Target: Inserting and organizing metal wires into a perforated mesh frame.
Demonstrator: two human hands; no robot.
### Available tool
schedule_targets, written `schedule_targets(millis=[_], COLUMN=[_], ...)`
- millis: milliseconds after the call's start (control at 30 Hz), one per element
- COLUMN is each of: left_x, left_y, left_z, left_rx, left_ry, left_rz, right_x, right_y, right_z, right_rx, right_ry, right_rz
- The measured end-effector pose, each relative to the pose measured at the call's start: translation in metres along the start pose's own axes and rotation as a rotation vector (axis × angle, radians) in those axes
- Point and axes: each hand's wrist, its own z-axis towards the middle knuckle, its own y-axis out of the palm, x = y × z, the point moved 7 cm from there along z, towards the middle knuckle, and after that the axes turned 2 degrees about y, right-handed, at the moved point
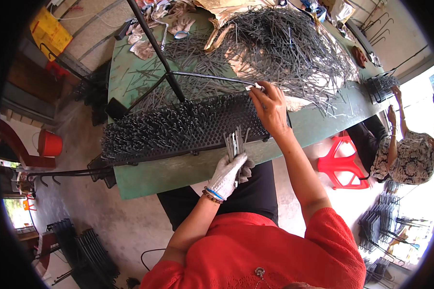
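Left hand: we see the left hand point(229, 176), gloved in white, closed around a bundle point(235, 144) of thin grey pins at the near edge of the table point(152, 183).
Bundle: it stands roughly upright in the grip, its far ends sticking out beyond the thumb and fingers toward the rack point(236, 115), a few splayed apart; on the near side we make out a short stretch of pins below the fingers.
Right hand: we find the right hand point(271, 107) bare, above the rack's far right part, thumb and fingertips bent and close together; we cannot tell whether a pin sits between them. The bundle lies to its left and nearer, well apart from these fingers.
Rack: long, black and full of holes, it lies along the near part of the table; pins crowd its left and middle, while we see open holes toward the right.
Frame: a black frame point(154, 43) of bars rises over the rack, one thin bar running right to beside the right fingertips.
Heap: beyond the rack we see a heap point(284, 43) of loose pins, partly on brown paper point(236, 62), with more strewn to the left near some gloves point(142, 48).
Co-worker: at far right, another person's hand point(390, 114) is near a small black basket point(378, 89); a red stool point(342, 161) stands nearer.
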Motion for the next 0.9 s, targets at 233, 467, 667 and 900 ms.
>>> schedule_targets(millis=[233,467,667,900], left_x=[0.002,0.003,0.004,0.013], left_y=[0.005,0.006,0.003,0.009], left_z=[0.001,-0.003,-0.002,-0.005], left_rx=[-0.025,-0.033,-0.026,-0.055], left_ry=[0.022,0.03,0.047,0.115], left_rz=[-0.034,-0.063,-0.052,-0.081], right_x=[-0.006,-0.003,-0.005,-0.009], right_y=[-0.001,-0.004,-0.004,0.002], right_z=[-0.001,-0.003,-0.008,-0.039], right_rx=[0.01,0.041,-0.034,-0.356], right_ry=[-0.024,0.009,0.073,0.571], right_rz=[-0.127,-0.185,-0.085,0.542])
